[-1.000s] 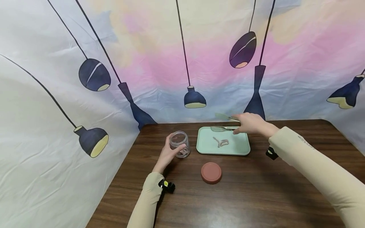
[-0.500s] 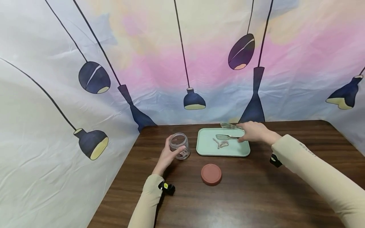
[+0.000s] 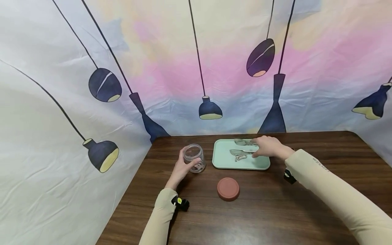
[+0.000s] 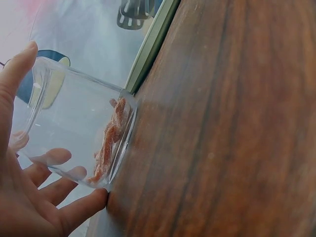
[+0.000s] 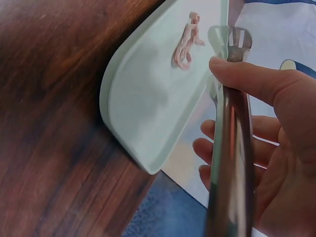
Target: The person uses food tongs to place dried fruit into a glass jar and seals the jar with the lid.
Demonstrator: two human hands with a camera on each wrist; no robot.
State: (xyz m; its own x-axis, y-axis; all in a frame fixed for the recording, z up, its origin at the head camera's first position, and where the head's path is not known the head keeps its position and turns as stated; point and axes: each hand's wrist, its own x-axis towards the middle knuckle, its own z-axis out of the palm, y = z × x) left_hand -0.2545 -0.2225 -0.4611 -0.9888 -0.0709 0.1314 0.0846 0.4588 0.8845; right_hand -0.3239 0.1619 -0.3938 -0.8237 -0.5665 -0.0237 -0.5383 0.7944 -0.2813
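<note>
My left hand (image 3: 180, 170) grips a clear glass jar (image 3: 193, 152) that stands upright on the table with its mouth uncovered. In the left wrist view, reddish meat-like strips (image 4: 111, 140) lie at the jar's bottom. With thumb and fingers on either side, my right hand (image 3: 271, 147) holds metal tongs (image 5: 236, 133) with slotted ends, their arms spread apart. The tongs reach over the pale green tray (image 3: 260, 166), one end overlapping a small heap of pinkish strips (image 5: 186, 43) in the head view.
A round reddish-brown lid (image 3: 228, 189) lies on the wooden table (image 3: 260, 204) in front of the tray. Behind the table's far edge hangs a cloth backdrop (image 3: 171, 112) printed with lamps.
My right hand has brought the tongs down from the tray's back edge, and their near end has shifted toward the strips. The left hand keeps its grip on the jar in the same place.
</note>
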